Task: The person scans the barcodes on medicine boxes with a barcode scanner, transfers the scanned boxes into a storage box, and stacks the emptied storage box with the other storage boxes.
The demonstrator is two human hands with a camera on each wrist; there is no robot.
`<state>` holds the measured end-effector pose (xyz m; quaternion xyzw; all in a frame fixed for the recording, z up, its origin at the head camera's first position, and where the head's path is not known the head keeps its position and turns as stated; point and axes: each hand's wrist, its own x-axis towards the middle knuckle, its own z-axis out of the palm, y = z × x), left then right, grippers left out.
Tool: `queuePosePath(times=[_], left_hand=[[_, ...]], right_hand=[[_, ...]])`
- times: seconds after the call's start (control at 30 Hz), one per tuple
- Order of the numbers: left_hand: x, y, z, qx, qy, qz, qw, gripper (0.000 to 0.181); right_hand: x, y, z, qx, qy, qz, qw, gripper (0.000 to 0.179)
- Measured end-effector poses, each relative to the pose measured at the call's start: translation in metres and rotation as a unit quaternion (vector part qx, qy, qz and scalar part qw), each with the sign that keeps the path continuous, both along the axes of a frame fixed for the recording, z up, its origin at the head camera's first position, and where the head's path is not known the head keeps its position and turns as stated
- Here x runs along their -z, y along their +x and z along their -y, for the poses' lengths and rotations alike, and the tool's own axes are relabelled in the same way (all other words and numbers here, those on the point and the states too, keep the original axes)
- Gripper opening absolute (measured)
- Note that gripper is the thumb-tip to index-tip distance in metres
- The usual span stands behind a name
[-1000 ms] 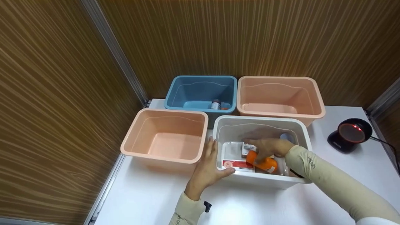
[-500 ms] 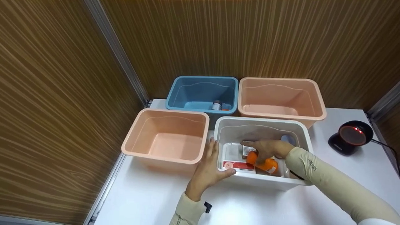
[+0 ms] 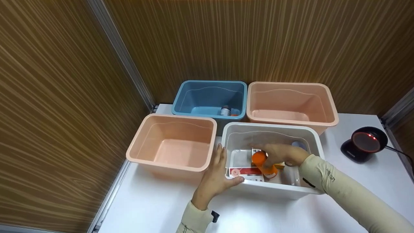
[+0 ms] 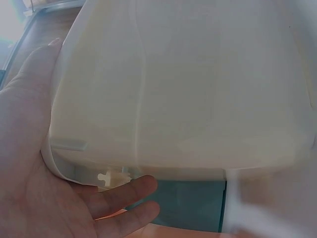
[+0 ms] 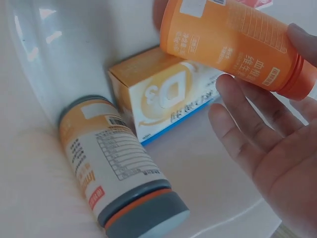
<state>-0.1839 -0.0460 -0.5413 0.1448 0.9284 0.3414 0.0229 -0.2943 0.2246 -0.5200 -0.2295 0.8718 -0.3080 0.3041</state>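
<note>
My right hand (image 3: 282, 154) reaches into the white bin (image 3: 271, 126) and pinches an orange bottle (image 5: 233, 44) near its cap, thumb on one side and fingers on the other. The bottle is tilted over a white and orange box (image 5: 163, 94) marked D3. Beside that box in the right wrist view lies a white and orange bottle (image 5: 119, 148) with a grey cap. A red and white box (image 3: 250, 174) lies at the bin's front left. My left hand (image 3: 213, 178) rests on the bin's left front corner, thumb along the rim and fingers stretched along the outer side.
Two peach bins stand around the white one, a left bin (image 3: 171, 166) and a back right bin (image 3: 291, 84). A blue bin (image 3: 210, 82) at the back holds a small dark-capped bottle (image 3: 225, 111). A black scanner on a stand (image 3: 359, 149) sits at the right.
My right hand has turned the orange bottle, so one orange end now faces up toward the head camera. More of the red and white box shows. The left hand stays put.
</note>
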Motion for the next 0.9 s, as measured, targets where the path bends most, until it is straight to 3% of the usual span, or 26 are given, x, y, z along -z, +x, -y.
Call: queuePosePath(times=[0.07,0.17,0.3,0.43,0.57,0.9], left_hand=[[0.000,0.000,0.000,0.000,-0.003,-0.001,1.0000,0.122],[0.001,0.000,0.000,0.000,-0.001,-0.001,1.0000,0.121],[0.001,0.000,0.001,0.003,0.006,0.000,1.0000,0.121],[0.001,0.000,0.001,0.005,0.009,-0.002,0.9999,0.121],[0.001,0.000,0.001,0.003,0.015,-0.002,0.9999,0.120],[0.000,0.001,0.000,0.001,0.018,0.004,0.9998,0.121]], right_hand=[[-0.004,0.000,-0.002,-0.008,-0.011,-0.019,0.9997,0.086],[-0.014,-0.003,-0.006,-0.040,-0.008,-0.082,0.9958,0.073],[-0.031,-0.007,-0.012,-0.060,-0.027,-0.133,0.9889,0.076],[-0.050,-0.008,-0.020,-0.031,-0.074,-0.118,0.9898,0.085],[-0.069,-0.006,-0.029,0.000,-0.123,-0.110,0.9863,0.080],[-0.104,0.008,-0.048,0.049,-0.229,-0.153,0.9601,0.055]])
